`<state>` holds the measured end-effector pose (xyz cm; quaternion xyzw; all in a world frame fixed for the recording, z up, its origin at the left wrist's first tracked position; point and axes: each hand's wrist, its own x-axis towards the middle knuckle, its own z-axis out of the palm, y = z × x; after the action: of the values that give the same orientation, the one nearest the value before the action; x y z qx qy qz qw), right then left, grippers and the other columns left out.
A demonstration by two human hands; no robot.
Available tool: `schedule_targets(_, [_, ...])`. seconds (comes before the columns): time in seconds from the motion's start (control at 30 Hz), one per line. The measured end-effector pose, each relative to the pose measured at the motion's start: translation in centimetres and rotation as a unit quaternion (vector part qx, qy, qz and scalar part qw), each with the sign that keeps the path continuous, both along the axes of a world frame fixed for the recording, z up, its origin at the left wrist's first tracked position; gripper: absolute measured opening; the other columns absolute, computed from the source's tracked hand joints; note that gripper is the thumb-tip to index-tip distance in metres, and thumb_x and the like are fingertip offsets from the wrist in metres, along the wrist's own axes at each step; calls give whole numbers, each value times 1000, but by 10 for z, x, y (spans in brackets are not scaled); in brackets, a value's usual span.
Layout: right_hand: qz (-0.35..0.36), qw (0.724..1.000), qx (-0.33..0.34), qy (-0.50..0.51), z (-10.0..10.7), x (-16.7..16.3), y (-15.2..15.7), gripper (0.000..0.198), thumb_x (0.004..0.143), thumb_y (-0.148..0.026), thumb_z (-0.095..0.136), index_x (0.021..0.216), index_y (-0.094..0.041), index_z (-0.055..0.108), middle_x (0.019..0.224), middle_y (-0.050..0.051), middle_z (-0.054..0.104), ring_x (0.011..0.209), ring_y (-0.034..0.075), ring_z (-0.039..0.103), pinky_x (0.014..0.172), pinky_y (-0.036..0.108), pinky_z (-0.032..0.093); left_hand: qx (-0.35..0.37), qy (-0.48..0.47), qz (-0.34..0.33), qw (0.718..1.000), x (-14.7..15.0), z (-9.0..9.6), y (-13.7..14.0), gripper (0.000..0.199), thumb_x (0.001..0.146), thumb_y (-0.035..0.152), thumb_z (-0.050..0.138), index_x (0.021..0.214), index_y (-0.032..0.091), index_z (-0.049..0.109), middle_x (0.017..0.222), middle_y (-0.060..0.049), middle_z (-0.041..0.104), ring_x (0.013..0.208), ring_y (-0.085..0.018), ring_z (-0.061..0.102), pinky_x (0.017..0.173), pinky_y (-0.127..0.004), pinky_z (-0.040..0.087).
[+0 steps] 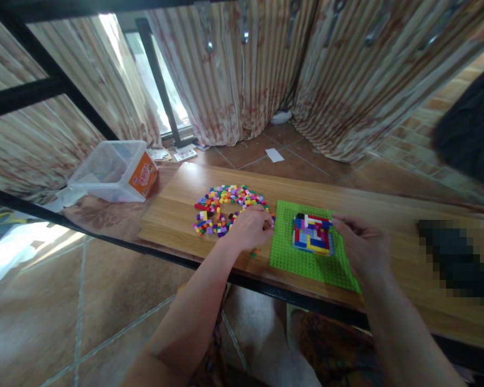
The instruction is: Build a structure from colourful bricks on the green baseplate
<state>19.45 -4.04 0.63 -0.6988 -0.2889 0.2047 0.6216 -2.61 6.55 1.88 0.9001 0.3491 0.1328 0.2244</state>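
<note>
A green studded baseplate [284,252] lies on the wooden table. On it stands a low block build [312,236] of blue, red, yellow, white and purple toy bricks. My right hand [365,244] is closed in a pinch at the build's far right corner, and its fingertips hide whatever is between them. To the left, my left hand [250,228] reaches over the right side of a pile of loose toy bricks [215,201]. Its fingers are curled together, and I cannot make out what they hold. A small green and orange brick piece [255,252] lies near the table's front edge, below my left hand.
A clear plastic bin [116,172] with an orange label stands beyond the table's left end. A blurred-out dark object [455,258] lies on the table at right. Striped curtains [234,80] hang behind, and a paper sheet [274,155] lies on the tiled floor.
</note>
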Motion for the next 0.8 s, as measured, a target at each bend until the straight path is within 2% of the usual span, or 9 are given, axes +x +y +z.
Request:
schedule_targets(0.1, [6,1000,-10,1,-2,1,-1,19,65,-31,75,81,-21,76,74,2,73,67,16,65,63,29,54,7,1,19,1000,6,-2,-2,13,83,27,62,83,18,71,89,-6,67,87,-20,63,82,-32,50])
schedule_targets(0.2, [11,1000,-15,-6,-3,2,-2,20,66,-33,75,83,-22,76,75,2,73,70,17,66,64,30,54,25,16,53,998,13,-3,-6,16,83,33,63,87,18,69,90,-6,68,88,-21,63,82,-33,51])
schedule_targets(0.37, [11,999,-24,-32,-3,2,-2,19,68,-34,75,83,-22,77,79,3,74,75,19,68,71,33,56,51,54,91,993,22,-4,-13,15,86,25,57,94,17,67,95,-9,71,91,-24,66,82,-34,51])
schedule_targets(0.7, [11,999,-27,-24,-3,1,-1,21,67,-35,75,83,-21,77,79,3,75,73,18,69,69,32,57,45,85,82,992,31,-5,-13,23,92,18,43,95,16,66,98,-11,69,93,-24,66,81,-33,51])
schedule_targets(0.8, [4,999,-24,-35,-3,1,-1,21,69,-36,74,84,-21,76,80,4,75,74,20,69,70,34,57,36,65,89,993,31,-4,-13,22,91,17,43,94,16,65,97,-11,69,91,-23,65,80,-34,50])
